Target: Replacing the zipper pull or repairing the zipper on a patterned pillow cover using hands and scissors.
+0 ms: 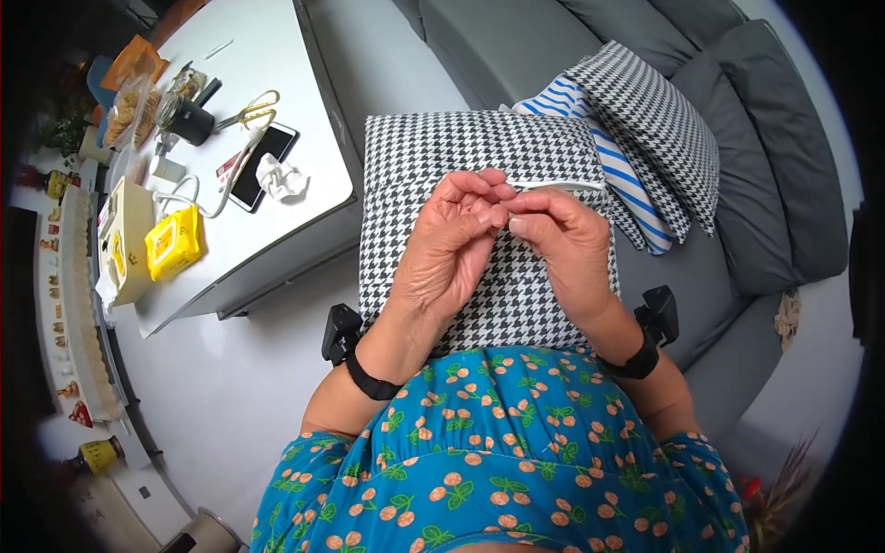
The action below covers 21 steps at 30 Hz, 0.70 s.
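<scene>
A black-and-white houndstooth cushion (415, 152) lies across my lap, with a white zip or piping strip (563, 185) along it. Above the cushion my left hand (460, 235) has its thumb and fingers bent together. My right hand (563, 238) meets it fingertip to fingertip, thumb and forefinger pinched. Anything between the fingertips is too small to make out. Part of the strip runs behind my right fingers. Both wrists wear black straps with dark devices.
At left, a white table (290, 173) bears gold-handled scissors (256, 110), a phone (280, 144), crumpled tissue (280, 177), a dark jar (187, 119) and a yellow wipes pack (174, 242). More houndstooth cushions (650, 117) and a blue-striped cloth (626, 169) rest on the grey sofa (477, 55).
</scene>
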Each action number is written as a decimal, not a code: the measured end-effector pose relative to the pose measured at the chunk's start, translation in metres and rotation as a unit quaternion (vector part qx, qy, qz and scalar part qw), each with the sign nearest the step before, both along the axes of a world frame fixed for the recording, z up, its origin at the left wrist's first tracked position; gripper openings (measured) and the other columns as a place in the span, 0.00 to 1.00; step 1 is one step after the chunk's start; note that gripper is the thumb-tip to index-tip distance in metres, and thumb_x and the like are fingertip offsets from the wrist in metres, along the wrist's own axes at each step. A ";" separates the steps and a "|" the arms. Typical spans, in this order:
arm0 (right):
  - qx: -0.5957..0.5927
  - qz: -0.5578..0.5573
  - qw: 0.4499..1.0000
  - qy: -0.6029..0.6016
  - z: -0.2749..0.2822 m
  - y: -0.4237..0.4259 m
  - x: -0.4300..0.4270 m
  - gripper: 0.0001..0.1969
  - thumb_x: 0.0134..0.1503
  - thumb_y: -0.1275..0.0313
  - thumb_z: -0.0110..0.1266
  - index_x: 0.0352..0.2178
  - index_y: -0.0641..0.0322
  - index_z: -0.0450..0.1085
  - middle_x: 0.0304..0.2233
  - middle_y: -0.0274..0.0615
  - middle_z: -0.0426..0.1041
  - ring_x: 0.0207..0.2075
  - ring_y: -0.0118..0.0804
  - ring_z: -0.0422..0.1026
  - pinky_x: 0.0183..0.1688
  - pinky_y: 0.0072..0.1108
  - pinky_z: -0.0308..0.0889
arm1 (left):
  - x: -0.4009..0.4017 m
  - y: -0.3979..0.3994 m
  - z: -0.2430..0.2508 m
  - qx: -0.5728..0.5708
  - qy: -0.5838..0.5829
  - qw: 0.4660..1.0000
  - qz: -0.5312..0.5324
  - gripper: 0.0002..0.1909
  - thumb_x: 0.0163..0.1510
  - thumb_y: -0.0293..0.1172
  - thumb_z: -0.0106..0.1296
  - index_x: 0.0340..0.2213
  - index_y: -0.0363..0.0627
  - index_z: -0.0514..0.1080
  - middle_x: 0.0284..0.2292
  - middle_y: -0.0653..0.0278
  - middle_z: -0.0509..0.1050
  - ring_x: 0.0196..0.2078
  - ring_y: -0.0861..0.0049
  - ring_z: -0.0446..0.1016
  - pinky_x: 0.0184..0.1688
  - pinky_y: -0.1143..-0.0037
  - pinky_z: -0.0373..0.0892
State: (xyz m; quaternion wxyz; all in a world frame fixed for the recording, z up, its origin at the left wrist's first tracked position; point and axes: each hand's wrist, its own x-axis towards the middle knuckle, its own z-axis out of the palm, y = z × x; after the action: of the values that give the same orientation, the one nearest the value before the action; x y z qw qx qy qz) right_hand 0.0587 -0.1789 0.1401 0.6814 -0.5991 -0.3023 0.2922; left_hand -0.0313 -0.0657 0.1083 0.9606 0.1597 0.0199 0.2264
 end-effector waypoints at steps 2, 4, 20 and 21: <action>0.024 -0.017 0.998 -0.057 0.005 0.004 -0.006 0.06 0.53 0.81 0.52 0.33 0.69 0.73 0.27 0.34 0.74 0.29 0.19 0.71 0.32 0.11 0.68 | -0.001 -0.001 0.003 0.007 0.000 1.000 0.007 0.12 0.48 0.12 0.52 0.36 0.35 0.67 0.43 0.56 0.67 0.46 0.72 0.70 0.49 0.78 0.71; 0.005 -0.004 1.000 -0.018 0.007 0.005 -0.007 0.07 0.51 0.83 0.54 0.33 0.69 0.73 0.28 0.35 0.74 0.28 0.19 0.71 0.33 0.11 0.68 | -0.002 -0.001 0.005 0.035 0.022 0.999 0.029 0.10 0.49 0.13 0.52 0.34 0.36 0.67 0.44 0.56 0.66 0.46 0.72 0.70 0.48 0.77 0.71; 0.030 -0.026 0.997 -0.071 -0.001 0.005 -0.014 0.06 0.50 0.84 0.55 0.31 0.69 0.73 0.26 0.38 0.76 0.26 0.20 0.73 0.28 0.12 0.70 | -0.009 -0.006 0.012 0.246 0.064 0.961 0.107 0.04 0.55 0.17 0.45 0.33 0.38 0.68 0.48 0.51 0.65 0.47 0.70 0.71 0.42 0.77 0.73; 0.027 -0.027 0.997 -0.070 -0.001 0.004 -0.014 0.05 0.50 0.84 0.55 0.30 0.69 0.73 0.25 0.38 0.75 0.26 0.21 0.73 0.28 0.12 0.71 | -0.009 -0.005 0.012 0.247 0.065 0.961 0.107 0.04 0.55 0.17 0.45 0.33 0.38 0.68 0.48 0.51 0.65 0.47 0.70 0.71 0.42 0.77 0.73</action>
State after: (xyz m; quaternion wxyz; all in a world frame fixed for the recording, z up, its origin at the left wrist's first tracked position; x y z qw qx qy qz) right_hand 0.0446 -0.1749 0.1395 0.6820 -0.6077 -0.3405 0.2227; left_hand -0.0408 -0.0709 0.1200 0.8583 0.4030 0.0428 0.3146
